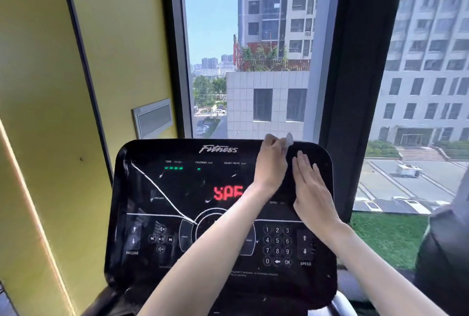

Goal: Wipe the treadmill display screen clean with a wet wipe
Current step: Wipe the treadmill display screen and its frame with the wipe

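The black glossy treadmill display screen (pixel 177 189) fills the lower middle, with red letters lit at its centre and a number pad at lower right. My left hand (pixel 270 163) reaches to the upper right part of the screen and pinches a small white wet wipe (pixel 288 141) near the top edge. My right hand (pixel 311 189) lies flat with straight fingers on the screen's right side, just right of the left hand. Both forearms cross over the lower part of the console.
A large window (pixel 253 49) with a dark frame post (pixel 360 87) stands right behind the console. A yellow wall (pixel 50 112) runs along the left with a small grey panel (pixel 154 118). Green turf (pixel 388 234) lies at the right.
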Demonstrator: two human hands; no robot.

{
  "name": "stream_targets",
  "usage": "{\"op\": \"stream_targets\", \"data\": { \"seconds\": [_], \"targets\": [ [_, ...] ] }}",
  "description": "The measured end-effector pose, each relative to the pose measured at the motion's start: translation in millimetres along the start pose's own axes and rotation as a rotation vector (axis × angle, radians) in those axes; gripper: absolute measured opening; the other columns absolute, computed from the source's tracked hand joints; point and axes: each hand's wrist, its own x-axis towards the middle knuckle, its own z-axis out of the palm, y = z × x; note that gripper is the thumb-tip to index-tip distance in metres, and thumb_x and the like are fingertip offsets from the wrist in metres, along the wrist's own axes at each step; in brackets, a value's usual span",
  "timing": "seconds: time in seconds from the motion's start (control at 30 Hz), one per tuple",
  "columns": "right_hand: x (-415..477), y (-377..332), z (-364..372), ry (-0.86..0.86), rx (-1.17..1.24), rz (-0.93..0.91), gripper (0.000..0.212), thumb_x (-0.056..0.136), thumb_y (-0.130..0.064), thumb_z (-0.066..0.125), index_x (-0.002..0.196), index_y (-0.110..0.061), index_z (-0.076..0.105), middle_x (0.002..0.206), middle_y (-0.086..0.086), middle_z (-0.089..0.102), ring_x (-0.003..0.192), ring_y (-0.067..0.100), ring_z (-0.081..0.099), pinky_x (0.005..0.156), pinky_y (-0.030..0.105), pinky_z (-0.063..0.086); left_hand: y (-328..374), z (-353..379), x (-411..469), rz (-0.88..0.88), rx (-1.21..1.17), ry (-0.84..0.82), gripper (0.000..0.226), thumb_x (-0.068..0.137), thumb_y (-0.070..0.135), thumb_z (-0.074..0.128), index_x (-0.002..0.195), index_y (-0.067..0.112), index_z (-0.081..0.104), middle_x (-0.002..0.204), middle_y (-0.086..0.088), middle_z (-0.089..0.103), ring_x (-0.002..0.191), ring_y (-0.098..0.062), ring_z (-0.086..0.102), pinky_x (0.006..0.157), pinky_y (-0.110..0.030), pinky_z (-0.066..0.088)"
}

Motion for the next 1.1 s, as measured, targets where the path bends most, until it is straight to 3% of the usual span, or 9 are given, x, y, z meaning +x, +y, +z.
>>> {"op": "stream_targets", "data": {
  "seconds": [0.1, 0.27, 0.33, 0.47, 0.57, 0.67, 0.83, 1.0, 1.1],
  "targets": [
    [-6.0, 21.8, -6.5, 0.014, 0.011, 0.051, 0.085, 0.068, 0.017, 0.049, 0.145, 0.004, 0.015, 0.155, 0.016, 0.006, 0.144, 0.024, 0.005, 0.116, 0.033, 0.002, -4.1, -6.5, 5.1, 0.004, 0.005, 0.045, 0.03, 0.099, 0.024, 0.045, 0.09, 0.003, 0.065, 0.082, 0.0, 0.046, 0.061, -0.012, 0.048, 0.066, -0.01, 0.037],
    [-6.9, 33.2, -4.7, -0.006, 0.039, 0.017, 0.086, 0.068, 0.018, 0.043, 0.146, 0.001, 0.011, 0.156, 0.012, 0.002, 0.144, 0.02, -0.002, 0.115, 0.029, -0.003, -16.1, -23.1, 9.6, -0.328, -0.03, 0.453, 0.022, 0.097, 0.015, 0.048, 0.093, 0.001, 0.065, 0.089, -0.003, 0.048, 0.064, 0.0, 0.045, 0.064, -0.003, 0.033],
    [-6.3, 32.6, -2.0, -0.004, 0.046, 0.025, 0.086, 0.068, 0.017, 0.045, 0.146, 0.002, 0.012, 0.156, 0.013, 0.004, 0.144, 0.022, -0.001, 0.115, 0.03, -0.002, -2.9, -7.7, 5.8, -0.262, -0.027, 0.382, 0.022, 0.097, 0.016, 0.048, 0.104, 0.003, 0.065, 0.093, -0.001, 0.048, 0.07, -0.009, 0.052, 0.067, -0.008, 0.039],
    [-6.7, 35.0, -0.4, 0.005, 0.016, 0.02, 0.087, 0.067, 0.016, 0.05, 0.145, 0.003, 0.016, 0.156, 0.015, 0.009, 0.144, 0.025, 0.004, 0.115, 0.032, -0.002, 12.3, 21.3, -2.5, 0.118, 0.117, -0.036, 0.023, 0.097, 0.016, 0.048, 0.113, 0.009, 0.063, 0.088, -0.002, 0.049, 0.071, -0.017, 0.051, 0.068, -0.028, 0.049],
    [-6.8, 36.3, -1.6, -0.003, 0.012, 0.009, 0.088, 0.064, 0.017, 0.051, 0.145, 0.004, 0.017, 0.155, 0.016, 0.011, 0.144, 0.026, 0.007, 0.114, 0.033, -0.002, 4.6, 10.3, 5.3, -0.009, 0.024, 0.158, 0.024, 0.098, 0.019, 0.047, 0.107, 0.009, 0.066, 0.087, -0.005, 0.051, 0.069, -0.016, 0.049, 0.07, -0.018, 0.041],
    [-7.5, 36.6, -0.8, -0.029, -0.008, 0.013, 0.091, 0.061, 0.017, 0.056, 0.144, 0.005, 0.019, 0.154, 0.017, 0.016, 0.143, 0.028, 0.013, 0.114, 0.035, 0.002, 0.2, 12.7, 2.4, -0.226, -0.007, 0.43, 0.02, 0.096, 0.012, 0.049, 0.104, 0.004, 0.065, 0.09, -0.003, 0.047, 0.07, -0.009, 0.045, 0.074, -0.026, 0.047],
    [-8.3, 40.6, -4.6, -0.032, -0.002, -0.012, 0.092, 0.062, 0.013, 0.062, 0.144, 0.004, 0.021, 0.153, 0.017, 0.02, 0.143, 0.026, 0.014, 0.116, 0.036, 0.006, 19.6, 37.8, -6.6, 0.153, 0.039, -0.034, 0.027, 0.095, 0.011, 0.051, 0.119, 0.011, 0.062, 0.092, -0.002, 0.05, 0.08, -0.014, 0.052, 0.073, -0.028, 0.05],
    [-8.4, 39.8, -4.5, -0.064, -0.013, -0.004, 0.093, 0.06, 0.015, 0.061, 0.143, 0.004, 0.023, 0.153, 0.017, 0.02, 0.142, 0.026, 0.017, 0.115, 0.038, 0.01, 5.2, 25.2, 1.9, -0.129, -0.014, 0.365, 0.022, 0.095, 0.013, 0.05, 0.11, 0.004, 0.064, 0.087, -0.004, 0.048, 0.073, -0.016, 0.049, 0.072, -0.032, 0.05],
    [-8.3, 39.1, -4.3, -0.047, -0.017, -0.007, 0.089, 0.063, 0.013, 0.061, 0.143, 0.003, 0.024, 0.152, 0.017, 0.023, 0.142, 0.026, 0.016, 0.116, 0.037, 0.008, 18.8, 34.2, -5.3, 0.138, 0.033, 0.01, 0.025, 0.095, 0.011, 0.05, 0.116, 0.009, 0.063, 0.089, -0.001, 0.048, 0.077, -0.014, 0.052, 0.072, -0.022, 0.047]
  ]
}}
